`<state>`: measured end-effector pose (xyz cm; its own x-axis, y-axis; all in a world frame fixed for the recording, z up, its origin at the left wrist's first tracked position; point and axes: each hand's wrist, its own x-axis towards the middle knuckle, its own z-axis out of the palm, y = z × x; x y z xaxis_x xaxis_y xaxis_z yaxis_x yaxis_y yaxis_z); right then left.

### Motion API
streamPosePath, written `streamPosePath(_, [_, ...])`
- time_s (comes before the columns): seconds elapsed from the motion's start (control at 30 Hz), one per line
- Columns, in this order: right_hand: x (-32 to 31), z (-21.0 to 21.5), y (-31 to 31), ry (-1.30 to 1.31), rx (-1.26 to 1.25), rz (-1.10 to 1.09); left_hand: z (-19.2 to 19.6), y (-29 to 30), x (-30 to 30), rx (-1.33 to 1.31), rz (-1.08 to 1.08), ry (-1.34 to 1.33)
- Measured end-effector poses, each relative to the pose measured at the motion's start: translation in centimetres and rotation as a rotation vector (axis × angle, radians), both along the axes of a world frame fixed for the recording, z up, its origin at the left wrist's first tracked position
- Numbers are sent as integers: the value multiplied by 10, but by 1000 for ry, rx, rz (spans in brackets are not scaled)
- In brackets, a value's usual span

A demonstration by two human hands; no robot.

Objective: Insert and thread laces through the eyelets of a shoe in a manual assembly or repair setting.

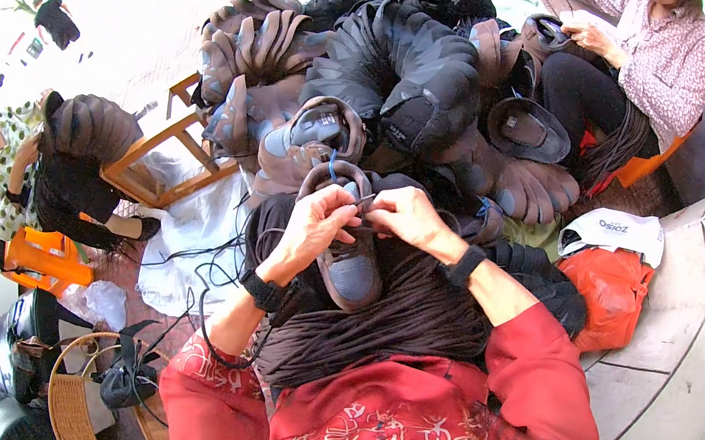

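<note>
A grey-brown shoe (349,277) with a blue-grey toe rests on my lap, its toe pointing toward me. My left hand (321,220) is closed in a pinch at the shoe's eyelets, on a thin dark shoelace. Close beside it, my right hand (410,217) also pinches the shoelace, fingertips almost touching the left ones. A thick bundle of dark brown laces (398,312) lies across my lap under the shoe. A bit of blue cord (333,164) shows at the shoe's opening. My fingers hide most of the eyelets.
Beyond my hands rises a large heap of shoes (387,67), strung in curved rows. An orange-red bag (606,295) sits right; a wooden stool frame (169,147) stands left. Co-workers sit at both sides, one in a patterned shirt (662,71). A wicker basket (66,400) is lower left.
</note>
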<state>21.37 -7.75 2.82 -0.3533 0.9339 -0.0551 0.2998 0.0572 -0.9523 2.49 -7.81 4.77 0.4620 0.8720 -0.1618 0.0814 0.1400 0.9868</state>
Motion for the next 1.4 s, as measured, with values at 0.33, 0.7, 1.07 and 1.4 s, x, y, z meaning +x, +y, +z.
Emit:
streamPosePath(0.33, [-1, 2, 4, -76, 18, -57, -4, -1, 0, -73, 64, -195])
streamPosePath(0.7, [-40, 26, -7, -240, 652, 223, -34, -32, -72, 6, 268, 151])
streamPosePath(1.07, [-55, 12, -8, -499, 732, 284, -39, -33, -59, 36, 333, 65])
streamPosePath(1.4, [-56, 13, -9, -486, 722, 283, -41, -33, -59, 110, 376, 131])
